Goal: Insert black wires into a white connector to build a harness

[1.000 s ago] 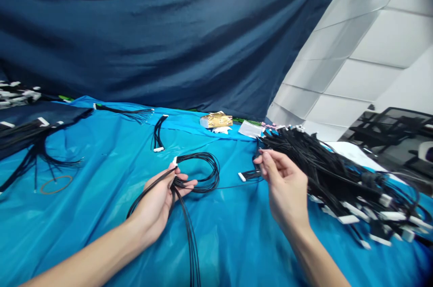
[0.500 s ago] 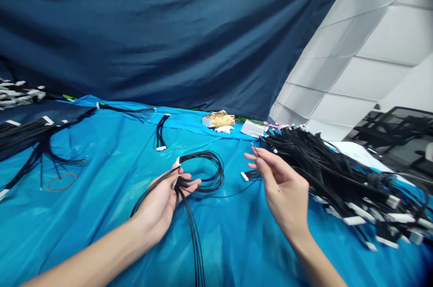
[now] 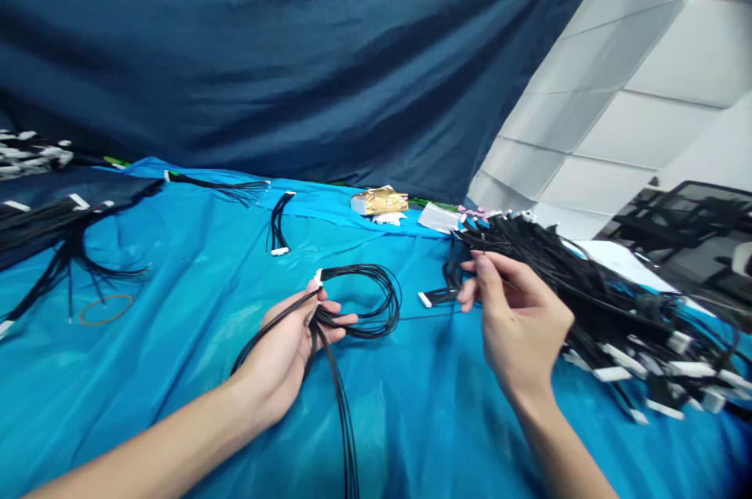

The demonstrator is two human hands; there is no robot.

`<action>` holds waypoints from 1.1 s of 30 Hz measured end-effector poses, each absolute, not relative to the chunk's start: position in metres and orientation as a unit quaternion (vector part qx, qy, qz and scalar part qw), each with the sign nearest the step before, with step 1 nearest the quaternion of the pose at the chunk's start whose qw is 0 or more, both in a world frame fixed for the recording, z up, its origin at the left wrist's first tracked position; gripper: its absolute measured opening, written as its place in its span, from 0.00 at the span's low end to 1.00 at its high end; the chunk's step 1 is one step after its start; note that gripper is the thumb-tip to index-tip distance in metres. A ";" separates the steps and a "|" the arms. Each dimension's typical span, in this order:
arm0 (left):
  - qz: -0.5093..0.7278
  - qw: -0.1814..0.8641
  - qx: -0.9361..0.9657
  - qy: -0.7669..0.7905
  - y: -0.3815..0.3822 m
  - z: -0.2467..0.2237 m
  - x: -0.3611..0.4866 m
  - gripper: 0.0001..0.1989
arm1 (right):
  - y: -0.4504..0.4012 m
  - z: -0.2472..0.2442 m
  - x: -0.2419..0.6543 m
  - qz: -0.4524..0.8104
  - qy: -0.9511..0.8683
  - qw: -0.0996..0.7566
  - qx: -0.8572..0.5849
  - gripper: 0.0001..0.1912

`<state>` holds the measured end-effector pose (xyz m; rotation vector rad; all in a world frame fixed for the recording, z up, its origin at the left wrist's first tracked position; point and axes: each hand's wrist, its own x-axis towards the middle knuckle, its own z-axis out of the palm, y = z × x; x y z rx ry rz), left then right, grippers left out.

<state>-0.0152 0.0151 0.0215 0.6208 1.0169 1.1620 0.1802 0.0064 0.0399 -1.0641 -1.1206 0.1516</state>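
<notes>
My left hand (image 3: 294,342) is closed on a black wire harness (image 3: 376,280), thumb on top near its white connector (image 3: 319,276). Several of its wires form a loop to the right of the fingers, and others hang down past the wrist toward the bottom edge. One thin wire (image 3: 428,317) runs out from the loop to my right hand (image 3: 517,311), which pinches it between thumb and fingertips. Behind the right fingers lies a short cable with a white connector (image 3: 424,300) on the blue sheet (image 3: 193,358).
A large pile of black cables (image 3: 587,303) with white connectors spreads on the right. A short cable (image 3: 280,223), a gold tissue pack (image 3: 381,201) and a white packet (image 3: 439,218) lie toward the back. More harnesses (image 3: 74,240) and a rubber band (image 3: 106,310) are at left.
My right hand has moved to the right with the pinched wire, which is now straighter between the hands. My left hand and the looped harness have shifted slightly right.
</notes>
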 end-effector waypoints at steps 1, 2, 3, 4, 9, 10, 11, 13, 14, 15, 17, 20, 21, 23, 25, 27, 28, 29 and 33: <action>0.515 0.671 0.276 0.456 0.015 0.021 -0.015 0.04 | 0.007 0.040 0.181 0.066 -0.503 0.716 -0.479 0.07; 0.514 0.671 0.274 0.459 0.015 0.021 -0.015 0.04 | 0.007 0.040 0.182 0.066 -0.503 0.718 -0.477 0.07; 0.513 0.672 0.272 0.460 0.016 0.021 -0.015 0.03 | 0.007 0.039 0.182 0.068 -0.503 0.718 -0.475 0.07; 0.511 0.674 0.270 0.460 0.016 0.020 -0.015 0.03 | 0.007 0.039 0.183 0.070 -0.504 0.718 -0.474 0.07; 0.501 0.698 0.245 0.450 0.019 0.020 -0.016 0.02 | 0.007 0.040 0.182 0.067 -0.502 0.716 -0.480 0.07; 0.498 0.703 0.240 0.447 0.020 0.021 -0.016 0.03 | 0.007 0.040 0.182 0.065 -0.501 0.716 -0.481 0.07; 0.495 0.708 0.235 0.445 0.020 0.022 -0.017 0.03 | 0.006 0.040 0.182 0.065 -0.499 0.716 -0.483 0.07; 0.489 0.718 0.228 0.440 0.021 0.024 -0.018 0.04 | 0.006 0.041 0.182 0.061 -0.493 0.718 -0.488 0.08; 0.487 0.722 0.226 0.436 0.021 0.026 -0.018 0.04 | 0.006 0.042 0.182 0.057 -0.488 0.721 -0.488 0.08; 0.486 0.725 0.224 0.434 0.021 0.027 -0.017 0.04 | 0.005 0.042 0.182 0.053 -0.484 0.725 -0.487 0.09; 0.486 0.726 0.221 0.434 0.020 0.029 -0.017 0.03 | 0.003 0.042 0.180 0.046 -0.485 0.729 -0.481 0.10; 0.492 0.721 0.224 0.434 0.017 0.031 -0.015 0.04 | -0.002 0.041 0.175 0.039 -0.519 0.707 -0.479 0.08; 0.495 0.719 0.227 0.433 0.016 0.031 -0.015 0.03 | -0.004 0.040 0.172 0.035 -0.539 0.692 -0.479 0.07; 0.498 0.715 0.240 0.429 0.013 0.029 -0.014 0.03 | -0.007 0.037 0.165 0.020 -0.586 0.657 -0.475 0.06; 0.498 0.708 0.254 0.431 0.011 0.027 -0.013 0.02 | -0.011 0.034 0.156 -0.006 -0.634 0.623 -0.458 0.07; 0.499 0.700 0.269 0.435 0.009 0.024 -0.012 0.02 | -0.014 0.031 0.147 -0.032 -0.680 0.597 -0.424 0.08; 0.499 0.696 0.277 0.436 0.008 0.023 -0.011 0.02 | -0.015 0.029 0.143 -0.037 -0.702 0.585 -0.404 0.08; 0.500 0.692 0.286 0.435 0.007 0.022 -0.010 0.02 | -0.016 0.027 0.139 -0.040 -0.721 0.574 -0.386 0.09; 0.484 0.696 0.344 0.403 0.001 0.023 -0.005 0.04 | -0.016 0.018 0.132 -0.034 -0.757 0.528 -0.384 0.08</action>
